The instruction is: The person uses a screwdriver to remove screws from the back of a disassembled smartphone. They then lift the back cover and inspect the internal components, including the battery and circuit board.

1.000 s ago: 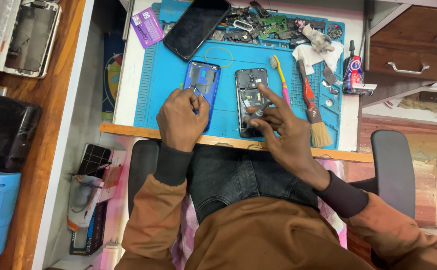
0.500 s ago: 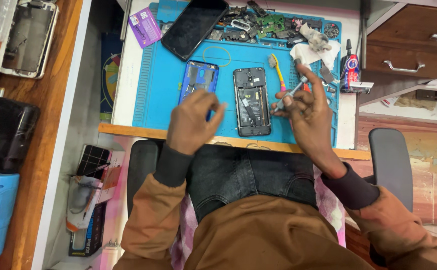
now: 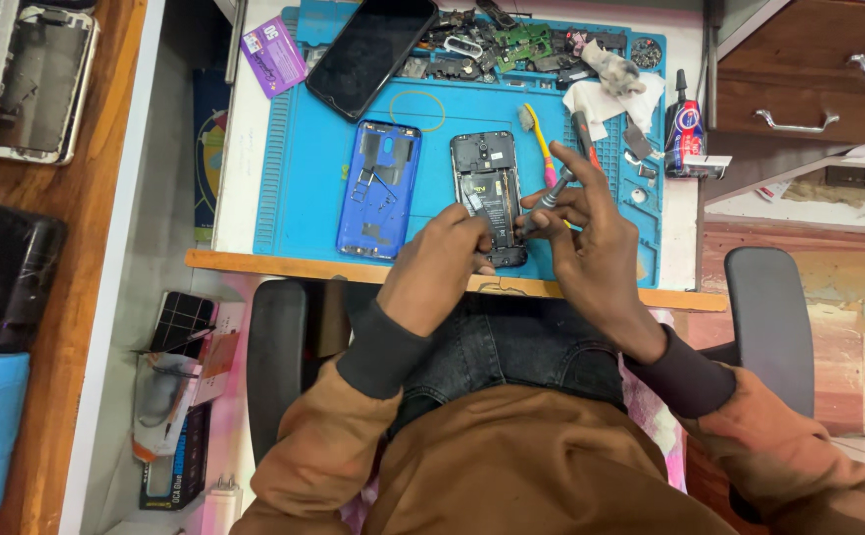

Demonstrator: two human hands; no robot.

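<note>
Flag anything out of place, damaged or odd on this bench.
Nothing looks spilled or broken by accident. The opened phone lies under both hands, its blue back cover set beside it. Loose parts crowd the far edge of the blue mat, cluttered but contained.

On the work mat (image 3: pixel 299 168), the back cover (image 3: pixel 379 188) lies left of the opened phone (image 3: pixel 489 193); a toothbrush (image 3: pixel 539 139) lies right; a whole phone (image 3: pixel 371 50) sits upper left.

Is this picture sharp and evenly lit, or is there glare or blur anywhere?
Head view: even, soft light over the blue mat; faint sheen on the dark phone screen; the opened phone and both hands, left hand and right hand, look reasonably sharp; slight wide-angle bending at the edges.
</note>
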